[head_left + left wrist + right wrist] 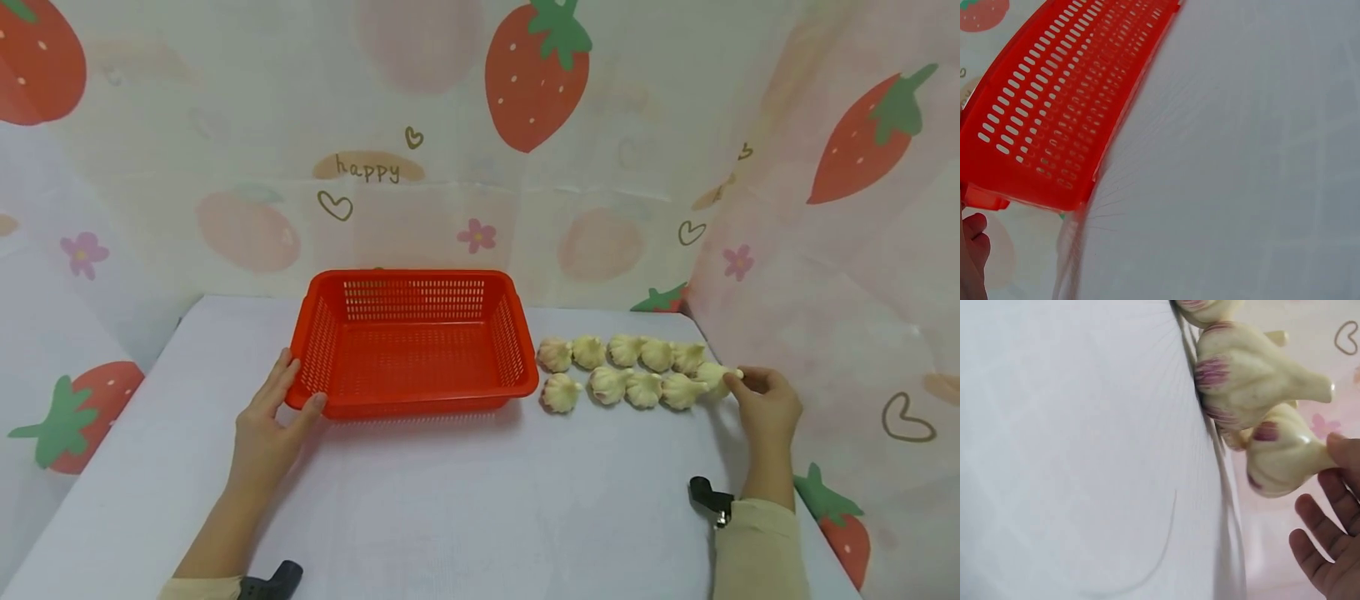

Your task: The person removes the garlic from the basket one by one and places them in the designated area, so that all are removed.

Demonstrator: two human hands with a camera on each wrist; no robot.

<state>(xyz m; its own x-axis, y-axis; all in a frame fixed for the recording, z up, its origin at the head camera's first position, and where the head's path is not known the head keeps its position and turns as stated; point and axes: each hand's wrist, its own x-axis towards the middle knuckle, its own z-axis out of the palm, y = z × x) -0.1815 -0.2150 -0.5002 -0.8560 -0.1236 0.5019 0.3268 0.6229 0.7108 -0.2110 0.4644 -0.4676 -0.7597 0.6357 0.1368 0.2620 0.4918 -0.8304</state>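
My right hand (767, 410) pinches the stem of a garlic bulb (714, 377) at the right end of two rows of garlic. In the right wrist view, thumb and index finger meet on the stem of that bulb (1282, 453), while the other fingers lie apart from it. A purple-streaked bulb (1241, 375) is beside it. At the left stands a red plastic basket (420, 404) with slotted walls and a bare floor. My left hand (266, 437) touches its near left corner, thumb by the front rim and fingers fairly straight along the left side.
Several more garlic bulbs (626, 388) lie in two rows to the right of the basket. A white cloth covers the table (480, 508). Strawberry-printed curtains (450, 225) hang close behind the table and at both sides.
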